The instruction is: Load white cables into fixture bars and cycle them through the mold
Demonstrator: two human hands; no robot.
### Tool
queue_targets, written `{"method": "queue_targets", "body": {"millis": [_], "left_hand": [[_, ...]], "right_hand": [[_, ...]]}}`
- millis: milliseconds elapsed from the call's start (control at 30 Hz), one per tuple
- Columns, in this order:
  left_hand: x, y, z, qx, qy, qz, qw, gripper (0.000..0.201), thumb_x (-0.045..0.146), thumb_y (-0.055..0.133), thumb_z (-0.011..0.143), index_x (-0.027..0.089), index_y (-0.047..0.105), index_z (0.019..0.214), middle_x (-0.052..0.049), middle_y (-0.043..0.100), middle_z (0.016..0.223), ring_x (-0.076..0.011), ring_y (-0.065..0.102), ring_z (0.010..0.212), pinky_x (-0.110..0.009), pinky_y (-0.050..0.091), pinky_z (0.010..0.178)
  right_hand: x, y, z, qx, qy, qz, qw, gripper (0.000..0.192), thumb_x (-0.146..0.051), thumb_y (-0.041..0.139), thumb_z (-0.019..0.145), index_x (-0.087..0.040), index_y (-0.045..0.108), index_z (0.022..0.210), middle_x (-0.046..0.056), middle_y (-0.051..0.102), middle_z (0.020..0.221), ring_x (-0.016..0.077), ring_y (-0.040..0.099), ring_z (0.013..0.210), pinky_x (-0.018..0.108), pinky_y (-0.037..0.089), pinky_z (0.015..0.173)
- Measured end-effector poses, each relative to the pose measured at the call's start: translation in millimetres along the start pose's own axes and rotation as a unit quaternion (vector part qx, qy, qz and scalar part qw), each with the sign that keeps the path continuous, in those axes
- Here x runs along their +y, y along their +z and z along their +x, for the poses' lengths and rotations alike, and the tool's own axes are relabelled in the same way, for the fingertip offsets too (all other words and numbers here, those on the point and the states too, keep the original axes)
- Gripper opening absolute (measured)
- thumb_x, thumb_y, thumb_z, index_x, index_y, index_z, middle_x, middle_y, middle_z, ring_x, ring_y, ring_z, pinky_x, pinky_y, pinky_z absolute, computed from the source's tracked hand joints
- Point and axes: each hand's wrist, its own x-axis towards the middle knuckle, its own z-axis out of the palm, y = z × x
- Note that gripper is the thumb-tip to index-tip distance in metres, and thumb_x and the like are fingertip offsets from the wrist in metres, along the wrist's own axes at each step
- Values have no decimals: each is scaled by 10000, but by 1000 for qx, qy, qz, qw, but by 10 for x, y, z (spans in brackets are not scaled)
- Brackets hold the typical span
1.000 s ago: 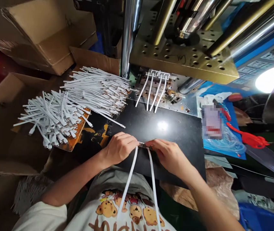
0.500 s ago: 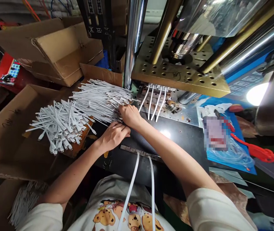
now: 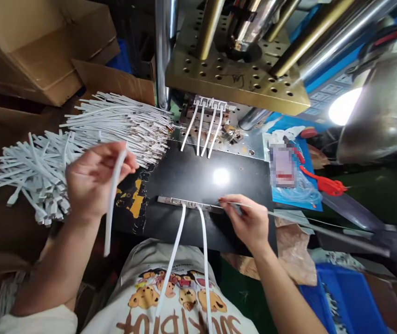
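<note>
A: We see the left hand (image 3: 95, 178) closed around one white cable (image 3: 112, 204), lifted off the bench; the loose end hangs down past the wrist. Half a second ago that hand lay low by the near pile, and now it is up and out to the left.

B: And the right hand (image 3: 249, 221)? Earlier it reached far across into the cable pile (image 3: 121, 123).

A: It has come back to the near edge of the black plate (image 3: 215, 178). Its fingers pinch a thin white cable (image 3: 289, 218) that runs off to the right, with the fingertips just beside the metal strip fixture (image 3: 184, 202).

B: We count two white cables (image 3: 187, 236) seated in that fixture, trailing down over the shirt, the same as before.

A: Further out, the second heap of cables (image 3: 27, 171) lies left of the hand, and four cables (image 3: 203, 127) hang from the press mould (image 3: 235, 81) behind the plate.
</note>
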Motion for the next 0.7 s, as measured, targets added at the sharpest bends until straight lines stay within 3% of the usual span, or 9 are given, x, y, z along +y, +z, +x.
{"method": "queue_targets", "body": {"millis": [67,133,267,467,633,700], "left_hand": [[-163,78,-255,-66,2,112,991,197,152,736,850,268,762,1008,14,734,941,-105,700,759,-208,609,666],[-286,166,-504,-132,48,212,967,157,137,686,885,244,765,969,-4,742,949,-115,713,777,-212,607,694],[-407,294,-796,-221,106,235,941,113,124,633,923,188,712,971,-36,747,920,-151,712,851,-281,587,804],[-420,346,-768,-293,113,290,904,118,139,553,957,167,667,971,-70,734,984,-180,695,925,-326,544,875],[-376,314,-690,-319,177,345,865,151,142,517,955,163,665,936,-65,742,932,-209,706,860,-346,540,816],[-359,311,-687,-318,219,329,862,172,151,501,959,170,672,962,-71,742,937,-224,705,850,-359,538,800]], "right_hand": [[-58,114,-146,4,-11,29,1000,140,-254,576,971,-241,703,915,43,763,885,197,728,808,317,587,739],[-106,213,-203,3,-43,21,999,154,-223,555,985,-244,701,942,49,763,918,198,730,863,329,597,787],[-143,287,-216,11,-102,-41,994,166,-176,530,998,-224,689,997,64,748,925,194,714,846,324,591,769],[-170,297,-184,-23,-141,-129,981,196,-137,489,1003,-182,680,997,94,722,944,205,683,830,313,540,755],[-204,397,-201,-23,-136,-162,977,216,-143,471,1005,-170,684,989,103,717,976,208,675,870,299,518,788],[-234,404,-210,-44,-128,-176,975,177,-151,507,985,-170,679,948,89,711,957,204,665,854,294,517,788]]}}
